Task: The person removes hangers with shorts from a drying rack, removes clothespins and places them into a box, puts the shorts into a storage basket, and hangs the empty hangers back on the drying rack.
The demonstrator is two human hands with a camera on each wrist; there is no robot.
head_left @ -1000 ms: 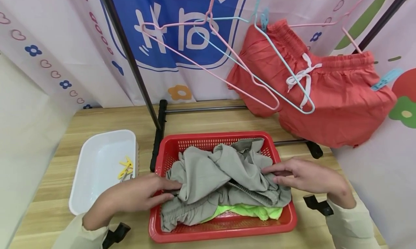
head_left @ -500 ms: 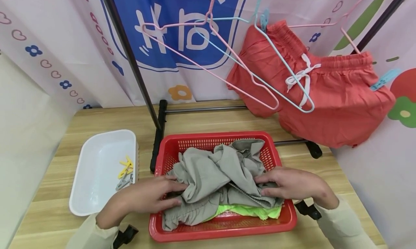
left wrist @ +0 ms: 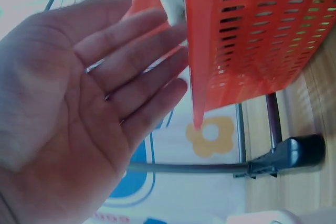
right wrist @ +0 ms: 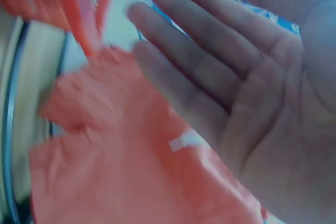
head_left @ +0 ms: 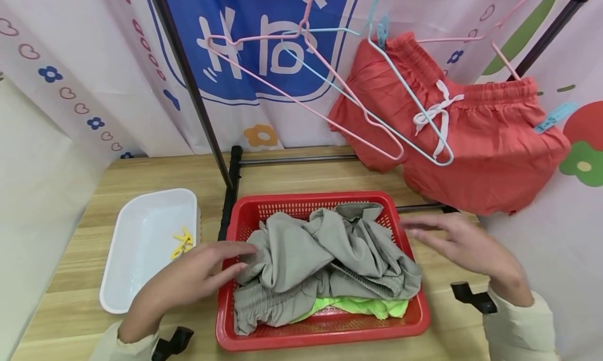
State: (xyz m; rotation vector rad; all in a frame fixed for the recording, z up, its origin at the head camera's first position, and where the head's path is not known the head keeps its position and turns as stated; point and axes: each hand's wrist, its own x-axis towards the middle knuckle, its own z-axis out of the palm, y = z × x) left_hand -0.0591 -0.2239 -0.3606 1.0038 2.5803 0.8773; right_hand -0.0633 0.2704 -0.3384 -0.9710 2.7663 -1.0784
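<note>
Where hands hover: red basket (head_left: 320, 332) of grey garment (head_left: 320, 261).

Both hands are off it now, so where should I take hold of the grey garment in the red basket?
Probably the gathered waistband of the grey garment, from the left hand side: it lies exposed at the red basket front-left corner.

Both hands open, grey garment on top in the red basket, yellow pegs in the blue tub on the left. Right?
Not quite: the tub holding the yellow pegs is white, not blue, as the head view shows. The rest holds: left hand and right hand are open, and the grey garment lies on top in the red basket.
</note>
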